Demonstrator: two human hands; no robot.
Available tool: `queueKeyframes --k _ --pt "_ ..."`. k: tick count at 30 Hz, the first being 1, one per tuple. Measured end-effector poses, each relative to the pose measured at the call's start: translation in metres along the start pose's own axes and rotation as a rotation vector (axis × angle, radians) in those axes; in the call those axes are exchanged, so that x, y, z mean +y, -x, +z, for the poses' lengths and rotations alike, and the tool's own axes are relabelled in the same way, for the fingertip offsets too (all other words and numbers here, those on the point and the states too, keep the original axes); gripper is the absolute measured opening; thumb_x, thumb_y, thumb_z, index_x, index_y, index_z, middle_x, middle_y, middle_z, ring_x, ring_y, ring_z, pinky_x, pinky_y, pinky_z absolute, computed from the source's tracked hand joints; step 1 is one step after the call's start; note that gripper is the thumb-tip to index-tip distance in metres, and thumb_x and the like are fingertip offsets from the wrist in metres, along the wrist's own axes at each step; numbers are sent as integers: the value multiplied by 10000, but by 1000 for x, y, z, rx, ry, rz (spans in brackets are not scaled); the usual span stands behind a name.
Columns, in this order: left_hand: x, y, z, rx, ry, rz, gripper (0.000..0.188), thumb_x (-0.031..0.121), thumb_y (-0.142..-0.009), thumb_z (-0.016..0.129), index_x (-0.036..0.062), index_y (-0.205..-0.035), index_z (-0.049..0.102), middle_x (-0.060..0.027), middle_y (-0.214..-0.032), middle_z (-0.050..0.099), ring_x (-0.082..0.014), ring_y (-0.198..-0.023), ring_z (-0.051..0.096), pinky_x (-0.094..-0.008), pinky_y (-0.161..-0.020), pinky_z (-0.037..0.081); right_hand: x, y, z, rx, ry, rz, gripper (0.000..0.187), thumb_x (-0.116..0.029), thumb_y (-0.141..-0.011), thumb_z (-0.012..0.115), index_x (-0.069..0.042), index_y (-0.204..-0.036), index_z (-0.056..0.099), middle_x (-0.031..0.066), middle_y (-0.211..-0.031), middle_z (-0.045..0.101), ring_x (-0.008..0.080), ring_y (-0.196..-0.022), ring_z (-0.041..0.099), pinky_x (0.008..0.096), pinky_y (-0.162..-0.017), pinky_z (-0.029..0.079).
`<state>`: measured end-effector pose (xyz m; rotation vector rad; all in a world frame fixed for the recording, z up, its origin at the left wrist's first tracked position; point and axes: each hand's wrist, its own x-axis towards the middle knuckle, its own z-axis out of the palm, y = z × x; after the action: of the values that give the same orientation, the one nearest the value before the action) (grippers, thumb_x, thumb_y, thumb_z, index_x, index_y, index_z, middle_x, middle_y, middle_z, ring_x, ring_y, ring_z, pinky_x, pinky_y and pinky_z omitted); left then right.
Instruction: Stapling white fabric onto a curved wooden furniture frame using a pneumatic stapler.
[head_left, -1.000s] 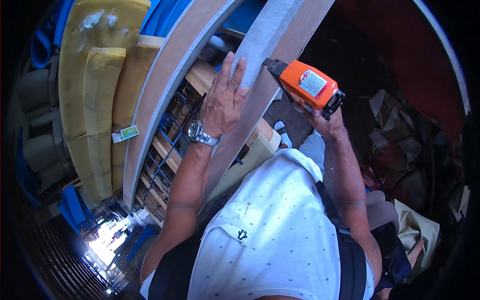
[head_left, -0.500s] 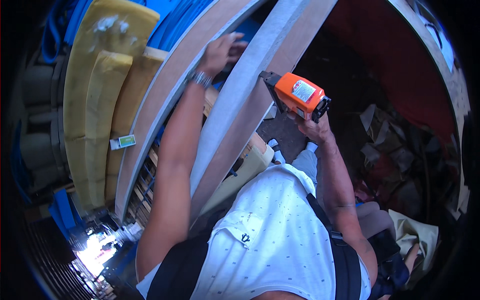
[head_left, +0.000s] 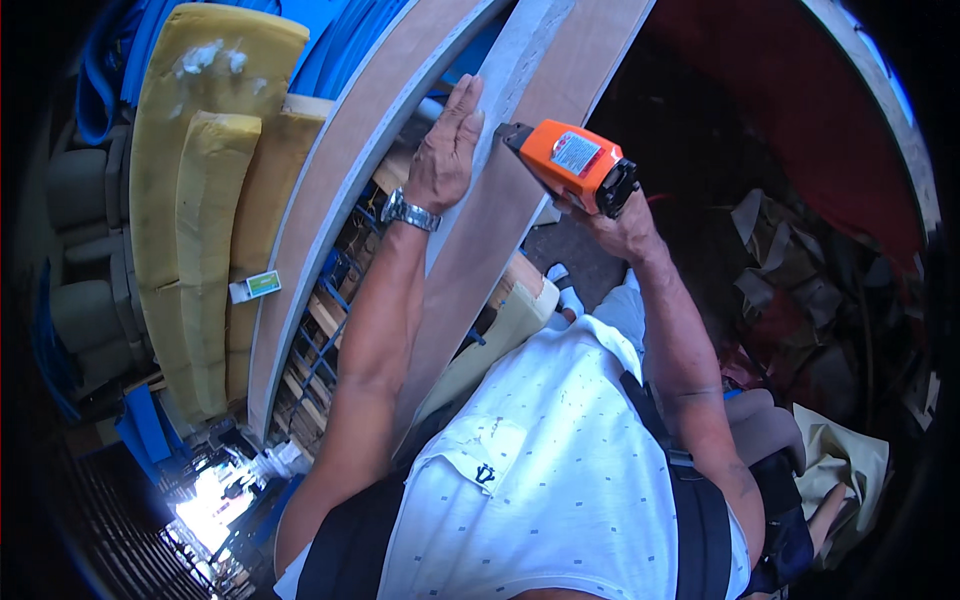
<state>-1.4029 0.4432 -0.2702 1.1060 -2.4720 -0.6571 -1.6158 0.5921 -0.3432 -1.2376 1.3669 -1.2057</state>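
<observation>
My right hand (head_left: 622,228) grips an orange and black staple gun (head_left: 565,158). The gun's dark nose meets the near edge of the grey fabric strip (head_left: 528,52), which runs along a long curved wooden frame (head_left: 485,238) with a brown board face. My left hand (head_left: 445,158), a metal watch at the wrist, lies against that strip with its fingers stretched out and close together. Part of the strip is hidden beneath the hand and forearm. Beyond the left forearm, a second curved board (head_left: 345,150) edged in grey runs roughly alongside the frame.
Yellow foam slabs (head_left: 160,180) stand at the left, with a small green and white box (head_left: 262,285) beside them. Blue sheets (head_left: 345,45) are stacked behind. Fabric scraps (head_left: 790,270) lie on the floor at right. Someone's hand (head_left: 828,505) shows near cream cloth (head_left: 850,460).
My left hand has come down from above the gap onto the grey strip, its fingers now straight. The staple gun has shifted slightly left and up in my right hand.
</observation>
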Motion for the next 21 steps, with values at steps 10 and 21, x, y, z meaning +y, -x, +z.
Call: queueKeyframes --k 10,21 --pt "17 24 3 -23 -195 32 673 198 -965 523 105 -1577 260 -204 -1608 275 -422 -1423 370 -489 -1156 342 0 26 -27 2 -115 -135 325 -300 -821 834 -42 -976 712 55 -807 711 173 -751 700 326 -717 581" --pt "29 29 12 -69 -227 4 888 143 -874 678 155 -1603 171 -173 -1645 182 -390 -1477 289 -495 -1186 318 -2 33 -41 -137 90 -111 365 -315 -810 847 -42 -1005 701 54 -803 705 174 -766 716 359 -762 618"
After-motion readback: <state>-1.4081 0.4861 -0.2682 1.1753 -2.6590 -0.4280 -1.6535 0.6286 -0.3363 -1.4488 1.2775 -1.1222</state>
